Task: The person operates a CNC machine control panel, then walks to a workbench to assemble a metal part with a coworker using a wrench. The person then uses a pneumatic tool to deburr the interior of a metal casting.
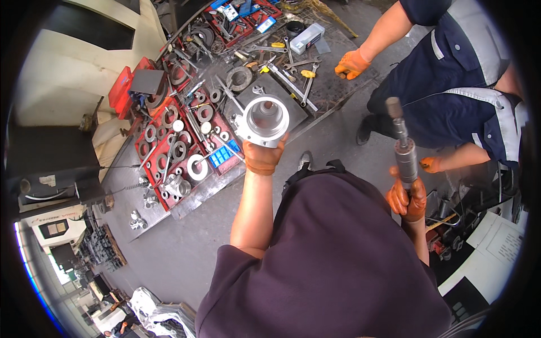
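My left hand (262, 160), in an orange-brown glove, is closed around the near side of a silvery hollow cylindrical metal housing (243, 127). The housing's round bore faces up, and a lug sticks out at its left. It is held up over the near edge of the workbench. On the right, my gloved right hand (410, 201) wraps the lower end of a grey cylindrical handheld tool (406, 158). This tool points upward, with a narrow shaft and a blurred brown tip, apart from the housing. Its exact kind cannot be made out.
The bench (344, 90) carries wrenches, a caliper and a clear plastic box (307, 38). Red trays (186, 127) hold metal rings and gauges. A co-worker's gloved hand (353, 65) is near the bench's right edge; their other hand (431, 164) is close to my tool. Machines stand left.
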Available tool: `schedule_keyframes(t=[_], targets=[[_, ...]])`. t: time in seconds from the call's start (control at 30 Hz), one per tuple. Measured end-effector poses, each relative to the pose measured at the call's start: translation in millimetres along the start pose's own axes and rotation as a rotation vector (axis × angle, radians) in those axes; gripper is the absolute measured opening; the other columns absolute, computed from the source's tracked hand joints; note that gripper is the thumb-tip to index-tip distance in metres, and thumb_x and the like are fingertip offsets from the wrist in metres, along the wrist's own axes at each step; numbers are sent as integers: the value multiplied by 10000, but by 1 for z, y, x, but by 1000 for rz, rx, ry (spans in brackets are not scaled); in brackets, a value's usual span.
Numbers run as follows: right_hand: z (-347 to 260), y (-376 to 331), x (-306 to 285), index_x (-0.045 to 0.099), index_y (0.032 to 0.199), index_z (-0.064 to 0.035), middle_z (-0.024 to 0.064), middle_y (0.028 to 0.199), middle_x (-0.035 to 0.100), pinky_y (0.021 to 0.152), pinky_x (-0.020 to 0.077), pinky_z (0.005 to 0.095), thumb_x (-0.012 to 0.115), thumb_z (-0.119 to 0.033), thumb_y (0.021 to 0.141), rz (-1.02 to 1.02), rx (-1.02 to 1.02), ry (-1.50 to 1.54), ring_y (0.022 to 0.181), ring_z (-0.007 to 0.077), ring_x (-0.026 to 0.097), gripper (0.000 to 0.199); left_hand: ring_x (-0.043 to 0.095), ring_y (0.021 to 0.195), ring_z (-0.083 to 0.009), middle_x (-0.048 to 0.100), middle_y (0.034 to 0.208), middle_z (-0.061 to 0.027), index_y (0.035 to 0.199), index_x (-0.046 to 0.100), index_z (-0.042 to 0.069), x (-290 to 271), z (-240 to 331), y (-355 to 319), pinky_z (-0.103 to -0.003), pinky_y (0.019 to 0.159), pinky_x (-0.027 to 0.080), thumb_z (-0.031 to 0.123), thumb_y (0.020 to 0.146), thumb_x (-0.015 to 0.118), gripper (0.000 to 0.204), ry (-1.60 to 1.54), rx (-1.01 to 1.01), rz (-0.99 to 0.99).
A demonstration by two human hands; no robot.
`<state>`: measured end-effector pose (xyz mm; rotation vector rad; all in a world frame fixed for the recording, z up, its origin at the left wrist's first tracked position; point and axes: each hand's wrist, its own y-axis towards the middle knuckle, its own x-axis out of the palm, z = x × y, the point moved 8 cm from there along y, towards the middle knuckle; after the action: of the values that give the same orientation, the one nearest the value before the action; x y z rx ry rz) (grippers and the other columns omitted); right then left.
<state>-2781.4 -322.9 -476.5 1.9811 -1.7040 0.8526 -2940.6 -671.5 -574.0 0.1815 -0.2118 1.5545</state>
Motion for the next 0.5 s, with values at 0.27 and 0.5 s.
schedule_keyframes(t=[0.27, 0.5], targets=[[-19, 14, 25, 401, 1395, 146, 48, 659, 571, 467, 445, 287, 623, -433, 992, -241, -95, 9, 507, 132, 558, 740, 666, 1079, -200, 687, 1212, -70, 1286, 581, 63, 31, 55, 3, -333, 910, 537, 98, 816, 787, 514, 343, 253, 14], [12, 37, 14, 583, 1236, 66, 41, 738, 583, 549, 442, 256, 680, -262, 902, 115, 223, -304, 586, 115, 550, 478, 662, 1123, -218, 685, 1224, -79, 1327, 586, 18, 45, 21, -20, -361, 951, 554, 40, 925, 670, 411, -907, -317, -59]])
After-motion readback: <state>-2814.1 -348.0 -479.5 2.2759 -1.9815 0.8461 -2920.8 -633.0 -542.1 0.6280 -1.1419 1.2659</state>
